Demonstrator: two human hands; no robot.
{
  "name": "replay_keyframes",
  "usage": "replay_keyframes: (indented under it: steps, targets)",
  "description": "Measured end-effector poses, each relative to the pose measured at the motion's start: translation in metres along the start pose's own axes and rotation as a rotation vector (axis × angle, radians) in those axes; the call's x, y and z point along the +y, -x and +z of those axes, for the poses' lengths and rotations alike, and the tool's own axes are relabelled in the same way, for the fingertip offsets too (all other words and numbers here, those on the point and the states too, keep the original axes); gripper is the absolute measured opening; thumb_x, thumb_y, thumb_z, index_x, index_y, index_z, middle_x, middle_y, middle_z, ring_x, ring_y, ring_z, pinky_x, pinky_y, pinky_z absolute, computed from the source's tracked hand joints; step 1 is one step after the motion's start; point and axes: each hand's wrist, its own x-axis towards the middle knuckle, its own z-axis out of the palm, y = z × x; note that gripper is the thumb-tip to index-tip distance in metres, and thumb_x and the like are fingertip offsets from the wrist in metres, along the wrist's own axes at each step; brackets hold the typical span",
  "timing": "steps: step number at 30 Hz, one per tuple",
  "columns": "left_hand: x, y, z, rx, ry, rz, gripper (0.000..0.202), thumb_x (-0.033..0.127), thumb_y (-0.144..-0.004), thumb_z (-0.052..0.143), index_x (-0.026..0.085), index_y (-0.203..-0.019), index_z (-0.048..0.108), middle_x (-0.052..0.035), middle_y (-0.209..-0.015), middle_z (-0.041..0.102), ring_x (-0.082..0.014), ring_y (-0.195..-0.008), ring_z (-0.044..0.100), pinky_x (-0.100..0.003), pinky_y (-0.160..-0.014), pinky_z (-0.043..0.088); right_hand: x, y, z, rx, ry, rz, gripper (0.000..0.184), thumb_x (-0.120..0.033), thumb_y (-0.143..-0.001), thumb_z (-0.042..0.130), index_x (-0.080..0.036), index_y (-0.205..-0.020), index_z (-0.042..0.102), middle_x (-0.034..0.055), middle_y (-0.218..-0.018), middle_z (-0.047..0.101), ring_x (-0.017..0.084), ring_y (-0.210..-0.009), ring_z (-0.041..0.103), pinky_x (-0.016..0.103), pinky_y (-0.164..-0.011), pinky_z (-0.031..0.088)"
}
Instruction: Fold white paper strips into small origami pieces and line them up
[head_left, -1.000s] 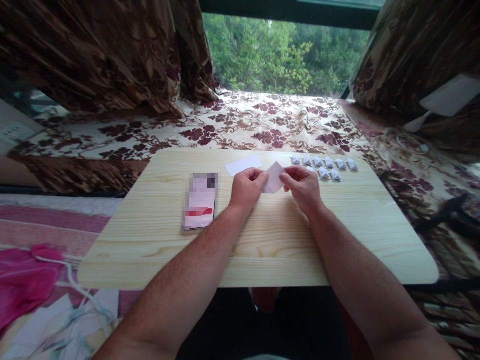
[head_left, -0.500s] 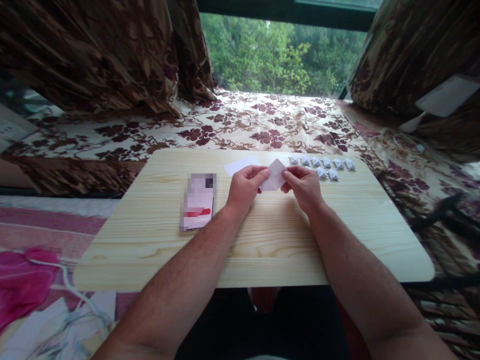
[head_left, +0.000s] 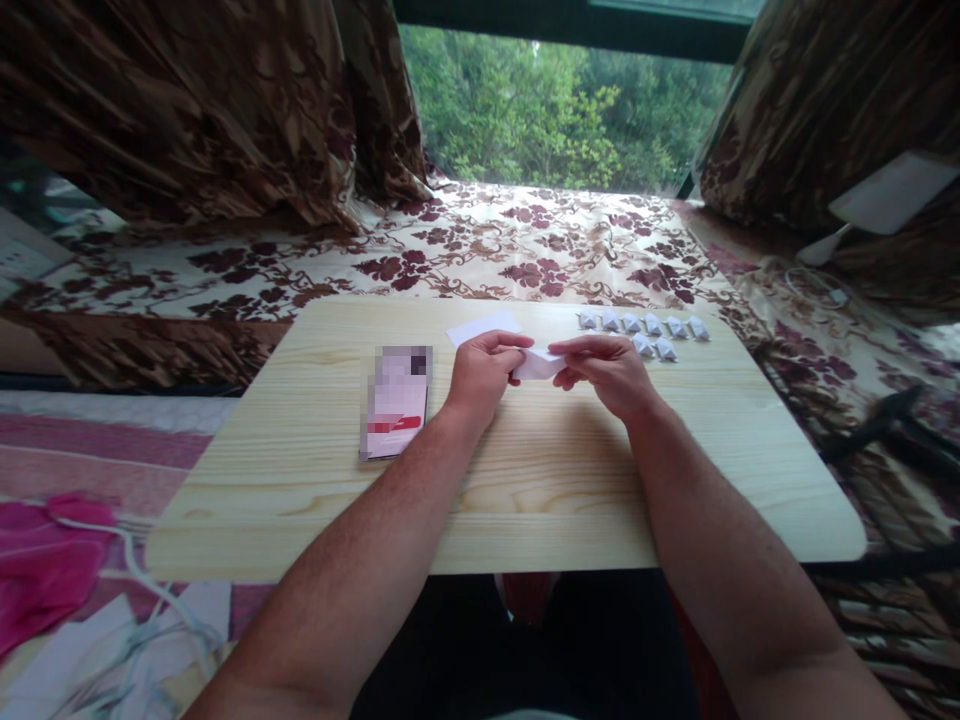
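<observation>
Between both hands, a small piece of white paper (head_left: 538,364) is held just above the table, its upper part folded down. My left hand (head_left: 484,372) pinches its left side with thumb and fingers. On the opposite side, my right hand (head_left: 604,368) grips the paper's right edge, fingers pressed together. Behind my left hand lies a flat white paper sheet (head_left: 480,328), partly covered by it. Several small folded paper pieces (head_left: 653,325) sit in two rows beyond my right hand, some of the nearer row hidden by it.
A phone (head_left: 397,400) lies on the wooden table (head_left: 300,510), left of my left forearm. Past the far table edge is a ledge with flowered cloth (head_left: 540,240). White cables (head_left: 161,590) and a pink cloth (head_left: 52,555) are at the lower left.
The paper stood up as a pointed diamond shape before; its top is now folded down and it looks lower and flatter. The right fingers have moved over its upper edge.
</observation>
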Motion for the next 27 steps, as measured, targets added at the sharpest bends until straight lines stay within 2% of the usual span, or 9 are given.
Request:
replay_keyframes:
  steps: [6, 10, 14, 21, 27]
  targets:
    - [0.003, -0.001, -0.001, 0.006, 0.097, -0.101, 0.018, 0.016, -0.058, 0.065, 0.016, -0.074, 0.073, -0.0006, -0.058, 0.061, -0.011, -0.051, 0.053, -0.022, -0.045, 0.04, 0.0, 0.0, 0.0, -0.032, -0.079, -0.002, 0.013, -0.017, -0.072, 0.07, -0.017, -0.081, 0.08, 0.0041, -0.063, 0.074, 0.016, -0.057, 0.069, 0.028, -0.059, 0.057]
    - [0.005, 0.001, 0.0, 0.01, 0.101, -0.082, 0.018, 0.018, -0.059, 0.067, 0.015, -0.075, 0.072, -0.0007, -0.058, 0.061, -0.0102, -0.05, 0.052, -0.021, -0.044, 0.04, 0.0, 0.0, 0.0, -0.032, -0.078, -0.005, 0.017, -0.013, -0.07, 0.066, -0.016, -0.078, 0.08, 0.0051, -0.064, 0.074, 0.016, -0.059, 0.069, 0.027, -0.062, 0.056]
    - [0.004, 0.004, 0.0, -0.029, 0.038, -0.038, 0.022, 0.029, -0.064, 0.074, 0.015, -0.079, 0.071, -0.002, -0.065, 0.065, -0.0117, -0.055, 0.057, -0.021, -0.046, 0.042, 0.001, 0.0, -0.001, -0.012, -0.059, -0.014, 0.018, -0.013, -0.069, 0.065, -0.016, -0.077, 0.08, 0.0045, -0.063, 0.074, 0.015, -0.058, 0.068, 0.027, -0.061, 0.055]
    - [-0.005, 0.002, -0.001, -0.046, -0.039, 0.066, 0.024, 0.029, -0.064, 0.079, 0.016, -0.081, 0.067, 0.0002, -0.063, 0.063, -0.0118, -0.056, 0.057, -0.022, -0.049, 0.045, 0.0, 0.0, 0.002, -0.005, 0.015, -0.06, 0.008, -0.021, -0.073, 0.073, -0.017, -0.076, 0.079, 0.0036, -0.063, 0.073, 0.015, -0.056, 0.067, 0.028, -0.059, 0.054]
    - [-0.006, 0.002, 0.0, -0.054, -0.04, 0.122, 0.024, 0.029, -0.066, 0.079, 0.016, -0.083, 0.068, 0.0021, -0.06, 0.06, -0.0105, -0.053, 0.053, -0.023, -0.051, 0.044, -0.001, 0.0, 0.004, 0.025, 0.075, -0.088, 0.015, -0.031, -0.073, 0.08, -0.016, -0.074, 0.077, 0.0035, -0.061, 0.072, 0.015, -0.054, 0.065, 0.028, -0.057, 0.053]
